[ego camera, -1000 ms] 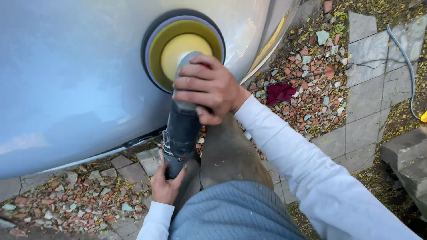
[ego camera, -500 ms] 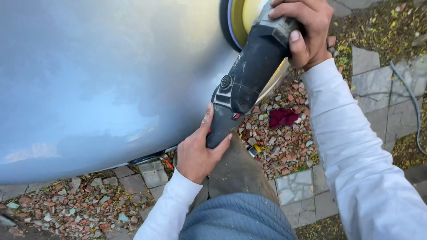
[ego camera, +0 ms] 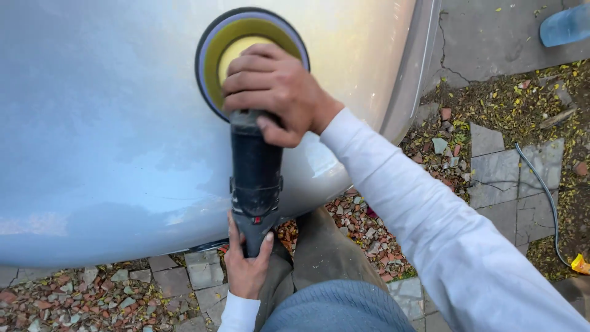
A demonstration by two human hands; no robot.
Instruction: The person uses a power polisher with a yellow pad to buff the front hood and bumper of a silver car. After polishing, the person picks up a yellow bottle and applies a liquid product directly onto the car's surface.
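Observation:
A black electric polisher (ego camera: 255,175) with a round yellow foam pad (ego camera: 228,46) rests flat against a pale blue car body panel (ego camera: 104,123). My right hand (ego camera: 276,92) is closed over the head of the polisher, just behind the pad. My left hand (ego camera: 247,264) grips the tail end of the polisher's handle, low near my knee. White long sleeves cover both arms.
Below the panel lie grey paving slabs (ego camera: 498,178) and broken red and grey stone chips (ego camera: 74,301). A grey cable (ego camera: 544,190) runs over the slabs at the right. A yellow scrap (ego camera: 579,264) lies at the right edge. A blue object (ego camera: 565,24) sits top right.
The polisher has swung from tilted up to the right back to upright, with its pad now fully in view on the panel. Both hands kept their grip.

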